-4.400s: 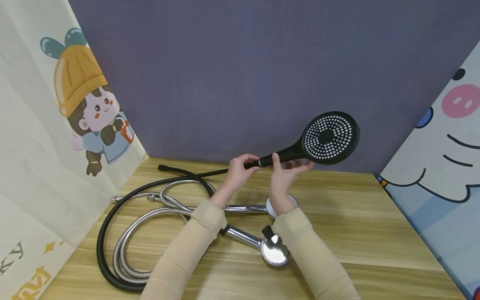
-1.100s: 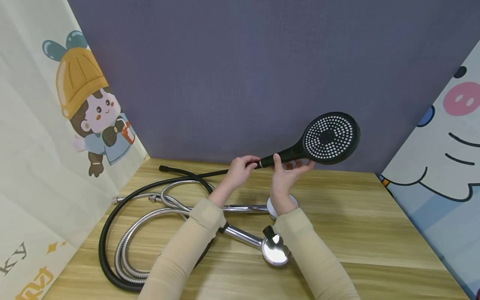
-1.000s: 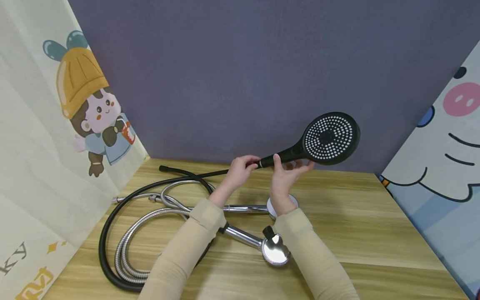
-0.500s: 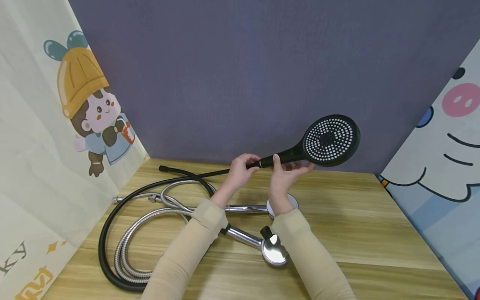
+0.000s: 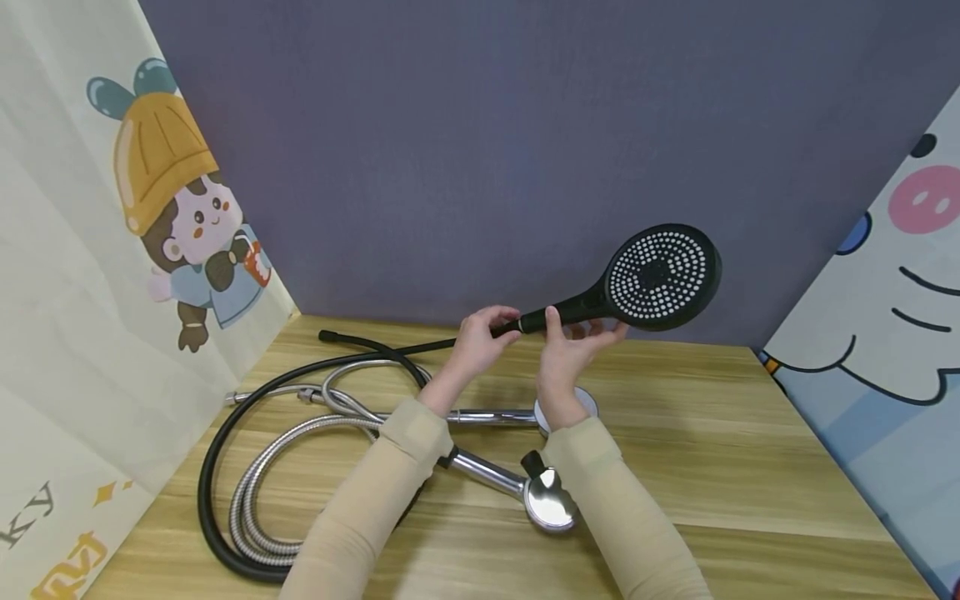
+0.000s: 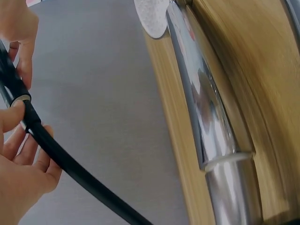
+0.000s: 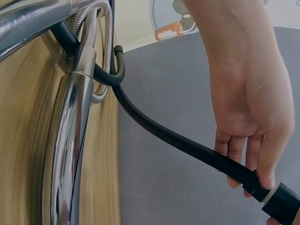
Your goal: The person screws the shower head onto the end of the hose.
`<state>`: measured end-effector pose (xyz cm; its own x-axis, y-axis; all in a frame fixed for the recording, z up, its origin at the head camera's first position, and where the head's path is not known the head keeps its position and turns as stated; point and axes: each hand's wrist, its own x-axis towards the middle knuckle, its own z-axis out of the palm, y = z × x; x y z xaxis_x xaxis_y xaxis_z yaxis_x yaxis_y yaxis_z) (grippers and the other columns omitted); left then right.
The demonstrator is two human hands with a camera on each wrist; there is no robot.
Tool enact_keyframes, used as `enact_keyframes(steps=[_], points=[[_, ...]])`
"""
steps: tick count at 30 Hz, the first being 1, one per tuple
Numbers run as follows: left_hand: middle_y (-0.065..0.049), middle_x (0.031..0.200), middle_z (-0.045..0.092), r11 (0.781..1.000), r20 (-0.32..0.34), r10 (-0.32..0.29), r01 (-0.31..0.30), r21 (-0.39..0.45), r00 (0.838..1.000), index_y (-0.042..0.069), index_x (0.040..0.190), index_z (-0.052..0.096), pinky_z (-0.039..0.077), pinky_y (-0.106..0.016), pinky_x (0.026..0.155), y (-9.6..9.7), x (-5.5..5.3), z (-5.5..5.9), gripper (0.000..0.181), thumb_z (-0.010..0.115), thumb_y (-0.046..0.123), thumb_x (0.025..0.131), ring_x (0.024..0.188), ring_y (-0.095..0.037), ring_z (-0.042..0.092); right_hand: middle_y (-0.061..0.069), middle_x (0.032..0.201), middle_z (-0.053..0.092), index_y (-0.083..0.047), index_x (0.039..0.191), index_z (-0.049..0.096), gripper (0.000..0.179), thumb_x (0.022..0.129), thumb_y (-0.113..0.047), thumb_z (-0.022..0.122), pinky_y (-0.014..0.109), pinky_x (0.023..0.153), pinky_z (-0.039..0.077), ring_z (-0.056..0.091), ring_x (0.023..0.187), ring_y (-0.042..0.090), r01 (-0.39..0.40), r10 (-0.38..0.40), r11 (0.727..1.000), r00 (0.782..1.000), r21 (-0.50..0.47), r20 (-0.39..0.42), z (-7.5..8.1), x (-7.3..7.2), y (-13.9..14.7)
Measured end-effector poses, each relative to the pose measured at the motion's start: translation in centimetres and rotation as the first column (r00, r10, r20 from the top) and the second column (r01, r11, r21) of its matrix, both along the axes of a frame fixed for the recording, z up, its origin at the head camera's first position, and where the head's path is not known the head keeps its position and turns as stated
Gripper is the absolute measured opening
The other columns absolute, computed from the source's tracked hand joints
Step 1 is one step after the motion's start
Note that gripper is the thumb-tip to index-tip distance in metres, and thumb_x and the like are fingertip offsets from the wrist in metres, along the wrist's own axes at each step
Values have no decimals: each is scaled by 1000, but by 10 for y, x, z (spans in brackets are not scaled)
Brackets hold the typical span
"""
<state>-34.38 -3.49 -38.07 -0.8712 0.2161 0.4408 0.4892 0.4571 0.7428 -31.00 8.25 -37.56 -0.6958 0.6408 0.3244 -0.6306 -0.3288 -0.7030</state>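
A black shower head (image 5: 660, 275) with pale nozzle dots is held above the back of the table, tilted up to the right. My right hand (image 5: 568, 358) grips its handle, thumb on the near side and fingers behind. At the handle's lower end, my left hand (image 5: 477, 342) pinches the end of a black hose (image 7: 178, 144) between thumb and fingers. A pale ring (image 6: 21, 97) shows at the joint between hose and handle in the left wrist view. How far the hose is seated cannot be told. Only fingertips of the right hand show in the right wrist view.
On the wooden table (image 5: 735, 475), two chrome shower heads lie below my wrists: one (image 5: 495, 417) farther back, one (image 5: 551, 504) nearer. Silver metal hoses (image 5: 258, 475) coil at left, crossed by the black hose. A grey panel (image 5: 420, 167) stands right behind the table.
The black shower head dipped slightly half a second ago and is back up now. My left fingers have shifted a little at the joint. Both hands keep their hold.
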Motion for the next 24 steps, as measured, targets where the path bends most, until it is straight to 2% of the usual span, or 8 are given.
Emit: enact_keyframes(steps=[3, 6, 10, 13, 15, 19, 22, 24], points=[[-7, 109, 66, 999, 53, -32, 33, -26, 998, 8, 120, 63, 51, -31, 74, -3, 2, 2, 28, 59, 14, 94, 87, -17, 61, 10, 123, 39, -38, 144, 6, 95, 83, -5, 70, 40, 83, 54, 48, 98, 26, -2, 2, 1000, 1000, -4, -6, 0, 1, 0], [-8, 109, 66, 997, 92, -43, 48, -52, 995, 9, 125, 61, 47, -27, 68, -4, 3, 4, 29, 50, 16, 98, 76, -14, 57, 10, 122, 40, -36, 144, 7, 94, 82, -4, 70, 38, 83, 54, 48, 97, 25, 3, -3, 1000, 1000, -3, -9, 0, 1, 0], [-9, 82, 63, 994, 111, -41, 51, -95, 993, 10, 126, 60, 40, -25, 55, -5, 2, 5, 30, 44, 16, 100, 52, -12, 42, 9, 120, 40, -33, 145, 7, 94, 82, -4, 70, 35, 81, 53, 47, 97, 25, 7, -7, 1000, 1000, -1, 5, 0, 1, 0], [-9, 71, 56, 992, 118, -42, 55, -111, 992, 8, 125, 61, 36, -25, 51, -5, 2, 5, 30, 44, 16, 101, 46, -11, 36, 9, 119, 40, -33, 145, 7, 94, 82, -5, 71, 34, 81, 53, 47, 97, 24, -1, 1, 1000, 1000, -11, 9, 0, 1, 0], [-7, 75, 58, 992, 114, -41, 54, -114, 993, 6, 124, 61, 37, -25, 52, -5, 1, 5, 30, 45, 15, 100, 47, -11, 37, 9, 119, 40, -33, 145, 6, 95, 82, -5, 71, 35, 81, 53, 47, 97, 24, -9, 9, 1000, 1000, -18, 5, -1, 2, 0], [-8, 96, 67, 992, 98, -34, 45, -120, 995, 6, 122, 62, 41, -26, 58, -5, 1, 5, 28, 47, 15, 99, 55, -13, 45, 10, 120, 39, -33, 145, 6, 95, 82, -5, 70, 37, 82, 54, 47, 96, 24, -16, 16, 1000, 1000, -19, -4, 0, 2, 1], [-8, 110, 67, 992, 86, -27, 38, -120, 996, 7, 121, 63, 47, -27, 68, -4, 1, 5, 27, 50, 15, 98, 71, -14, 57, 10, 121, 39, -34, 145, 6, 94, 82, -4, 70, 38, 82, 54, 47, 96, 24, -16, 15, 1000, 1000, -15, -12, 0, 2, 1], [-9, 112, 67, 993, 81, -28, 37, -108, 996, 7, 120, 63, 50, -28, 74, -3, 1, 5, 26, 52, 14, 97, 84, -14, 62, 10, 122, 39, -34, 145, 6, 94, 83, -4, 69, 39, 83, 54, 47, 96, 24, -15, 15, 1000, 1000, -12, -15, 1, 2, 1]])
